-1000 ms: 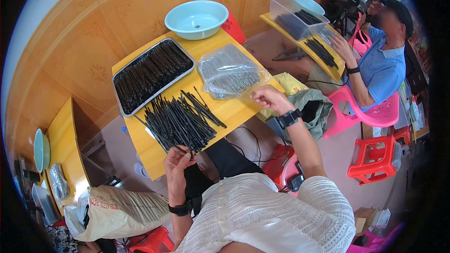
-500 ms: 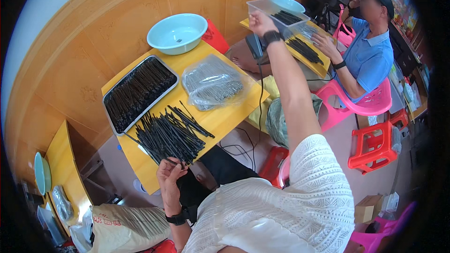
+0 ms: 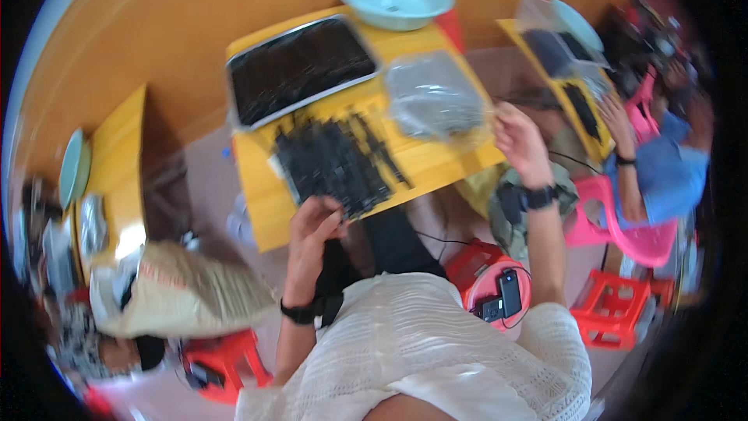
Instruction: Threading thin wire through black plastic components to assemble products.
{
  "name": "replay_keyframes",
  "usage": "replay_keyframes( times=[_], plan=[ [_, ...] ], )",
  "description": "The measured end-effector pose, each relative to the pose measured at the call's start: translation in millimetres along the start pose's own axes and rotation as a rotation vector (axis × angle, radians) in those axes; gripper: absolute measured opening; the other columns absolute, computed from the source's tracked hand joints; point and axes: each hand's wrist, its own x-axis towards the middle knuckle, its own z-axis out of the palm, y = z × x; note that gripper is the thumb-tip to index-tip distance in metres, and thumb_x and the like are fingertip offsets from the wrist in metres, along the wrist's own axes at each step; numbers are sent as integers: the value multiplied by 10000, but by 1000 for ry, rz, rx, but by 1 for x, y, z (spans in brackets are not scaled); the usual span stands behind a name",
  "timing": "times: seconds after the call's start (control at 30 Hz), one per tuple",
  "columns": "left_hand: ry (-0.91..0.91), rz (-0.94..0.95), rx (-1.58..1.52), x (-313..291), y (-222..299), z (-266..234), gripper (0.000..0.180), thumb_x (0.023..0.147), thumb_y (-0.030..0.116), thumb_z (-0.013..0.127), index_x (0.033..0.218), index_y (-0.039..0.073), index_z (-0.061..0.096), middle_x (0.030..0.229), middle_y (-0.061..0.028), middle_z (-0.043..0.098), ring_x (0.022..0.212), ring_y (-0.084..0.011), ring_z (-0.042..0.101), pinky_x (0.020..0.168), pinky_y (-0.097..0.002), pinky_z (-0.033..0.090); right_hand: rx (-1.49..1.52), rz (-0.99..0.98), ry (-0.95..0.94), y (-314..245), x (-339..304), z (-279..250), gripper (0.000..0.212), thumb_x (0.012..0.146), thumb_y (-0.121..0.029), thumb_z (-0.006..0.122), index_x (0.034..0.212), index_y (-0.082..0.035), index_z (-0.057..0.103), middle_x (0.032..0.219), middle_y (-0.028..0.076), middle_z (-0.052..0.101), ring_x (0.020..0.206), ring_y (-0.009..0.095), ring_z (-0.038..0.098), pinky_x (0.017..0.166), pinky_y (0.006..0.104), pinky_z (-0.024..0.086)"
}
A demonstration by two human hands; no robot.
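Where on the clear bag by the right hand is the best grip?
Probably the clear bag's near right corner, approached from the table's right edge. The right hand is already there, and the loose film edge looks pinchable; its dark contents fill the middle.

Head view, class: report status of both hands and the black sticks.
Left hand at near edge of black sticks pile. Right hand at clear bag edge. Frame blurred; grips unclear.

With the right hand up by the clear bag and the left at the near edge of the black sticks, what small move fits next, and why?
Probably the right hand closes on the near corner of the clear bag, since it sits at that bag's edge; blur hides whether it already grips. The left hand rests at the near edge of the pile of black sticks on the yellow table.
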Motion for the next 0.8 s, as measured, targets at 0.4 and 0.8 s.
replay_keyframes(
  times=[0.4, 0.8],
  plan=[
    [-121, 8, -130, 7, 5, 0, 258, 797, 41, 588, 1041, 51, 502, 831, -47, 596, 739, -129, 605, 618, -219, 491, -147, 47, -100, 86, -23, 95, 57, 780, -55, 588, 810, -56, 540, 702, 3, 559, 564, 52, 519, 438, 174, 363],
    [-271, 25, -235, 9, 9, 9, 487, 780, 11, 599, 1228, 45, 410, 816, -66, 607, 726, -147, 622, 624, -220, 502, 57, 233, -326, 102, -28, 135, 65, 787, -68, 587, 823, -42, 540, 719, 26, 570, 566, 55, 526, 469, 161, 390]
  ],
)
